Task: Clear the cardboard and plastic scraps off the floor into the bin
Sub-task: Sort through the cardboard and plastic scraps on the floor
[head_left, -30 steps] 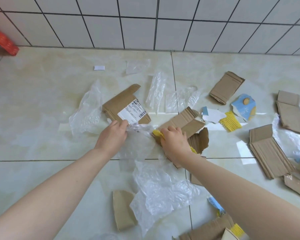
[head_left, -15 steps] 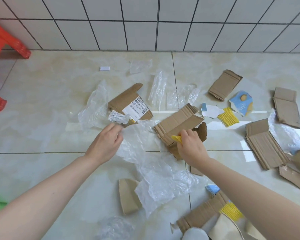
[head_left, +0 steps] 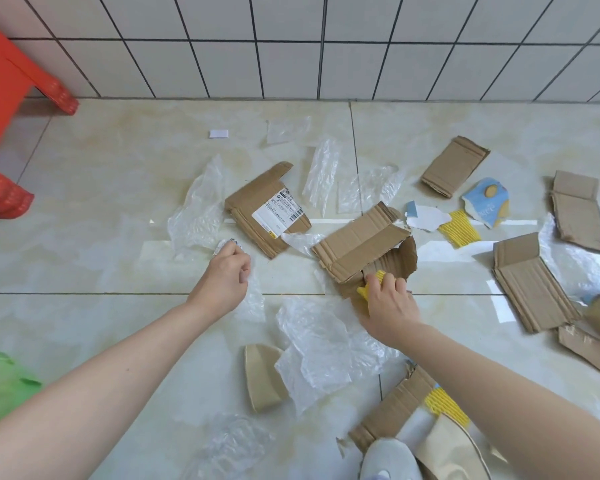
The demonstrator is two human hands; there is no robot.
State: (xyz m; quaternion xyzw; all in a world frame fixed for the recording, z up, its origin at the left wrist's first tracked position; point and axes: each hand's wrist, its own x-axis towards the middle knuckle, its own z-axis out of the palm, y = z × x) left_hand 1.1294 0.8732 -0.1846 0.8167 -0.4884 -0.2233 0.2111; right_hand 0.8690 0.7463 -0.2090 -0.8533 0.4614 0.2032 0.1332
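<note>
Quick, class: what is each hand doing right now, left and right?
Left hand: fingers curled round a crumpled bit of clear plastic.
Right hand: fingers gripping a yellow foam scrap against the torn cardboard.

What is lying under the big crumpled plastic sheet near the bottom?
A tan cardboard piece sticks out from under the plastic sheet on its left edge. Floor tile shows faintly through; anything else beneath is hidden.

Your right hand (head_left: 388,306) covers most of the yellow corrugated scrap (head_left: 373,284) and the near end of the torn cardboard piece (head_left: 361,244). Your left hand (head_left: 222,282) hides all but a crumpled tip of the plastic scrap (head_left: 226,244) it pinches. The label print (head_left: 278,212) is too small to read. The green object (head_left: 0,382) and red stool (head_left: 7,98) are cut off at the left edge.
</note>
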